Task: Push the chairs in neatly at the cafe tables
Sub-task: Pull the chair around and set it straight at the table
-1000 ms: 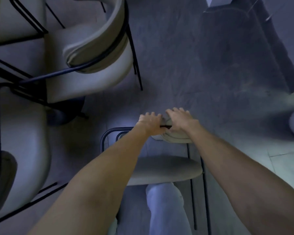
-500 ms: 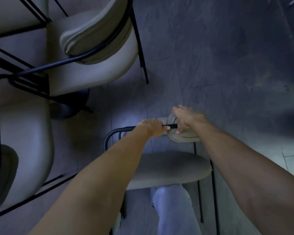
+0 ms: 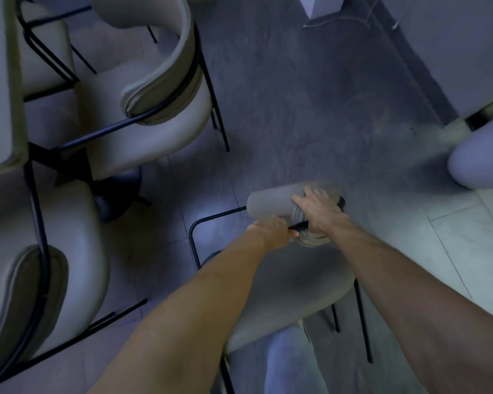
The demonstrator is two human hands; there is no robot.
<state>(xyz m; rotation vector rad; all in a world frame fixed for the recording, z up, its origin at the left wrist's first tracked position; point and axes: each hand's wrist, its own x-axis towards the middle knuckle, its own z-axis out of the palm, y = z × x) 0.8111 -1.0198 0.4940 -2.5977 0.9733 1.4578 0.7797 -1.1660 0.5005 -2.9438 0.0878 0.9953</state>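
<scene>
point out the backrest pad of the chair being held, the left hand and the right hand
backrest pad [image 3: 269, 202], head view, bare top of the pad
left hand [image 3: 272, 234], head view, back of the hand
right hand [image 3: 319, 207], head view, back of the hand

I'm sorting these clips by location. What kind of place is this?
Likely a cafe or restaurant seating area: several matching upholstered chairs on thin black frames, a table edge at left, and a tiled floor.

Dark slate floor [image 3: 296, 109], pale tiles [image 3: 467, 237], white column base [image 3: 323, 5]
</scene>
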